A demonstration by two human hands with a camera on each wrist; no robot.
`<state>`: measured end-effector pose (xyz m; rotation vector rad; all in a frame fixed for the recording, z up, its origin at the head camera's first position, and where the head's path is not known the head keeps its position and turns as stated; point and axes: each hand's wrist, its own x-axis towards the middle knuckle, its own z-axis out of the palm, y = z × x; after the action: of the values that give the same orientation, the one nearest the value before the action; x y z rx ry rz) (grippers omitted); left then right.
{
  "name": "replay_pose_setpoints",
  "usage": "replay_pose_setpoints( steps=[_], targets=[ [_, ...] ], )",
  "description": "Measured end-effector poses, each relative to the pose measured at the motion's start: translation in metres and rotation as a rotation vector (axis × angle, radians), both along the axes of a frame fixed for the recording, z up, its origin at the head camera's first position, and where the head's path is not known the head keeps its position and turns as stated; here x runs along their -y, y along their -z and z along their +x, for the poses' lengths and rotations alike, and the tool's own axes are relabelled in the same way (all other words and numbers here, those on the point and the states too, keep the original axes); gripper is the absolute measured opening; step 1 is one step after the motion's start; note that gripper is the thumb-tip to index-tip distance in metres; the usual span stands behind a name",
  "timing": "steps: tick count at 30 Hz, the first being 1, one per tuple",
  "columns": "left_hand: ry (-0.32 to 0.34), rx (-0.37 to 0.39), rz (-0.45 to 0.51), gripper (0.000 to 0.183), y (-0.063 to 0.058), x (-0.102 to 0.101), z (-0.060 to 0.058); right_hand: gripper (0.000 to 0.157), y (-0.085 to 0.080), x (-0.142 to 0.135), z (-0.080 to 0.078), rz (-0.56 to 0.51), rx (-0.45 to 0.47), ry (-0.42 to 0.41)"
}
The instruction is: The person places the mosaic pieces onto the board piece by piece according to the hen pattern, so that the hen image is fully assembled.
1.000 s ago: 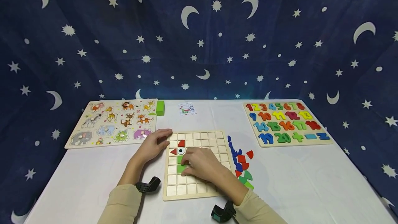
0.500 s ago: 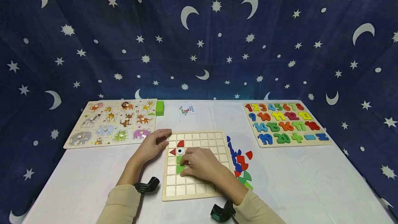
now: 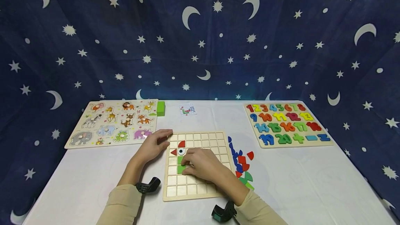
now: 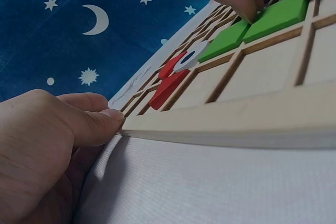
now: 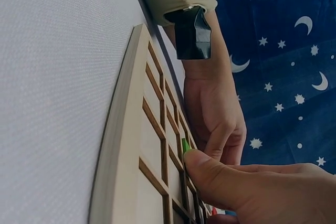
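A wooden grid board [image 3: 172, 191] lies flat before me. My left hand [image 3: 152, 147] holds its far left corner, thumb [image 4: 107, 121] at the edge in the left wrist view. My right hand [image 3: 204, 164] reaches over the board and pinches the nearer green square tile [image 4: 281, 19] between thumb and fingers. The tile sits in its cell, partly covered by the fingers. Just beyond it lies another green square tile [image 4: 224, 42]. Farther up are a white tile with an eye [image 3: 181, 151], a red triangle [image 3: 174, 152] and a red quarter-circle tile [image 3: 182, 144].
Loose blue, red and green tiles [image 3: 242, 159] lie along the board's right side. A pattern card [image 3: 188, 109] is behind the board. An animal puzzle [image 3: 107, 119] and green block [image 3: 160, 108] stand back left, a number puzzle [image 3: 289, 124] back right.
Both hands and the tiles hold nearly the same places across the frames; only a slight shift of the whole head view shows.
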<state>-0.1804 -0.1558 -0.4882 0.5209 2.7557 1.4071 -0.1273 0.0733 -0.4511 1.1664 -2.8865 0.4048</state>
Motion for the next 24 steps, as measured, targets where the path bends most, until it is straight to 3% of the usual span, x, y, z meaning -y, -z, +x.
replay_pose_setpoints(
  steps=[14, 24],
  targets=[
    [0.002, 0.014, -0.005, 0.044, -0.001, 0.0, -0.001, 0.022, -0.004, 0.0, 0.0, 0.019, 0.015, 0.0],
    [-0.002, 0.012, 0.004, 0.044, 0.0, 0.0, -0.002, 0.023, -0.025, -0.017, -0.007, -0.049, 0.073, 0.027]
  ],
)
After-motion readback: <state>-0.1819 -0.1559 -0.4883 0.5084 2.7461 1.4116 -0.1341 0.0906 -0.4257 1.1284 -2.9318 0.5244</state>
